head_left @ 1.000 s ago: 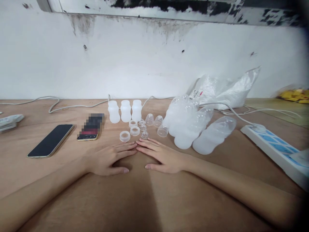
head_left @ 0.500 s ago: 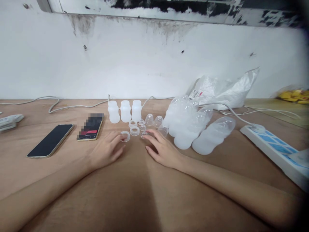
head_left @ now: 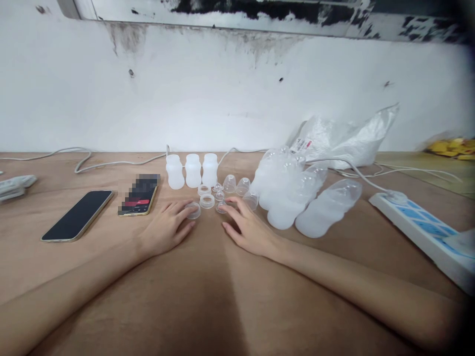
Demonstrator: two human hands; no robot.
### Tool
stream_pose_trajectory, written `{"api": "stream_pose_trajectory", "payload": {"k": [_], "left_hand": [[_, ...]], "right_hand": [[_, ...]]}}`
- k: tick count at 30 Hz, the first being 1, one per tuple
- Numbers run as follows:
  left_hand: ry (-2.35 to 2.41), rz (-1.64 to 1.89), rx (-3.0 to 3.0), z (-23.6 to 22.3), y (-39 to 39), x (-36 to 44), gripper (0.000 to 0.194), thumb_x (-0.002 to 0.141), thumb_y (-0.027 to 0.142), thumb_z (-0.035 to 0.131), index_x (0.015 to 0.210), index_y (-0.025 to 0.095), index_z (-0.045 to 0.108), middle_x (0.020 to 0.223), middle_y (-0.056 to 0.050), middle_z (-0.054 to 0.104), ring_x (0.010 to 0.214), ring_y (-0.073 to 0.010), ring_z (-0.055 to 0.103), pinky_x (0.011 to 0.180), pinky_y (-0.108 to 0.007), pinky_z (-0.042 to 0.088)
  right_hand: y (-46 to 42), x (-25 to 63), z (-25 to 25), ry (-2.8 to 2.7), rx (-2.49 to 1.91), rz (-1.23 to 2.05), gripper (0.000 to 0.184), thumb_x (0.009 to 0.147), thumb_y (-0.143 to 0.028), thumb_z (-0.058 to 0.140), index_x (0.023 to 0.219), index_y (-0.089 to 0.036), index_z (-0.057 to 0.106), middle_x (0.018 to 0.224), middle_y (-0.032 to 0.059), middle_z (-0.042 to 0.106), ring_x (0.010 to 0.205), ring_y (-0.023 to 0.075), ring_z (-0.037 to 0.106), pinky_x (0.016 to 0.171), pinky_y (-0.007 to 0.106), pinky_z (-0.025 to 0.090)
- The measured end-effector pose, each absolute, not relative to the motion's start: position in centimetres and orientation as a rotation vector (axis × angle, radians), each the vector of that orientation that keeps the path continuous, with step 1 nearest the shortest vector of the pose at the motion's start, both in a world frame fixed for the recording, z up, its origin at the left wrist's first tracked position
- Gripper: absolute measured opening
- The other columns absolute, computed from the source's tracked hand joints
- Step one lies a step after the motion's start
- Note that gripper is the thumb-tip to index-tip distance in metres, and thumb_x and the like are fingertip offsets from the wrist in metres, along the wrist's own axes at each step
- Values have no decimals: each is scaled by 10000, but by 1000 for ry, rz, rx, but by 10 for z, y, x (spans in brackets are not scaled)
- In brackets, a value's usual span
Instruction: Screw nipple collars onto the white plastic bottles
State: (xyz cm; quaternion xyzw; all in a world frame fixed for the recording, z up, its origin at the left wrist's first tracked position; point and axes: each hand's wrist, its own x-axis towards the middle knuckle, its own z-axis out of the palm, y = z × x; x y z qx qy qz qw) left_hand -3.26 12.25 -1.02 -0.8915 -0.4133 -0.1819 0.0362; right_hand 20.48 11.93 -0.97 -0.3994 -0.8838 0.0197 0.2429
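My left hand (head_left: 166, 226) rests on the table with its fingers apart, the index fingertip at a clear collar ring (head_left: 193, 211). Two more collar rings, a front one (head_left: 207, 200) and a rear one (head_left: 204, 190), lie between the hands. My right hand (head_left: 249, 225) is open too; its index finger reaches a clear bottle nipple (head_left: 221, 207), the nearest in a short row of nipples. Beyond that hand are clear dome caps (head_left: 229, 183), one partly behind its fingers. Three frosted baby bottle bodies (head_left: 193, 171) stand upright in a row behind the rings.
A heap of capped baby bottles (head_left: 282, 190) lies right of centre, before a plastic bag (head_left: 345, 138). A power strip (head_left: 423, 222) sits far right. Two phones, one dark (head_left: 77, 216) and one with a lit screen (head_left: 140, 198), lie left. A white cable (head_left: 122, 163) runs along the wall.
My left fingers have shifted slightly right and up over the nearest collar ring. The right hand has barely moved, and the other items stay in place.
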Motion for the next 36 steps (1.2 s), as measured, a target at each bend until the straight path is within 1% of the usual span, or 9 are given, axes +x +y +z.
{"api": "stream_pose_trajectory", "payload": {"k": [8,14,16,18,20,22,30,33,36], "left_hand": [[-1211,-630,-2773,-11,123,-32,279,860,214,410,1123,211,502,1152,-86,529,1023,-218,518,874,-395,408],[-1264,-837,-2849,-11,125,-35,243,852,251,453,1084,216,516,1129,-69,554,1030,-217,517,895,-396,389],[-1387,-1078,-2900,-9,126,-32,248,839,272,482,1076,205,514,1096,-64,575,1005,-208,530,891,-381,393],[-1565,-1513,-2948,-8,128,-25,254,820,301,517,1048,189,519,1055,-60,589,977,-203,546,877,-371,404],[-1675,-1985,-2934,-7,129,-14,261,808,327,531,1019,175,513,1047,-60,581,972,-201,548,855,-360,418],[-1687,-2253,-2917,-6,130,-2,273,813,343,519,1022,168,498,1063,-65,559,970,-197,544,811,-338,440],[-1691,-2406,-3067,-9,127,10,254,825,328,499,1032,181,499,953,-39,574,797,-154,565,720,-305,468],[-1697,-2411,-3116,-11,128,8,248,822,328,509,1022,182,516,932,-29,569,743,-136,561,703,-298,467],[-1712,-2400,-3145,-13,130,8,268,815,333,518,1035,179,521,940,-33,566,731,-133,562,696,-298,471]], "right_hand": [[124,201,-14,-2406,-1091,66,302,816,-193,438,1102,-136,517,1191,154,442,1132,252,430,955,437,389],[120,203,-8,-2353,-997,134,239,811,-160,443,1041,-183,507,1123,119,427,940,205,534,827,405,480],[120,203,-8,-2343,-956,154,219,821,-156,438,1029,-188,501,1084,105,431,854,173,547,777,371,498],[120,202,-8,-2332,-889,162,206,841,-149,418,1022,-188,508,1046,93,444,818,149,542,751,335,502],[122,200,-9,-2314,-807,151,215,858,-136,394,1017,-182,532,1014,87,461,856,147,535,761,313,496],[123,197,-9,-2299,-722,143,246,865,-115,379,1020,-179,558,1001,84,479,911,148,526,777,300,489],[123,194,-7,-2259,-608,208,333,873,-97,367,1096,-242,568,1031,59,526,949,137,541,787,303,494],[122,194,-6,-2226,-622,216,358,866,-91,377,1136,-254,545,1065,65,493,896,126,552,761,298,498],[122,195,-7,-2201,-658,194,337,862,-98,386,1100,-250,570,984,59,484,820,120,545,704,284,500]]}}
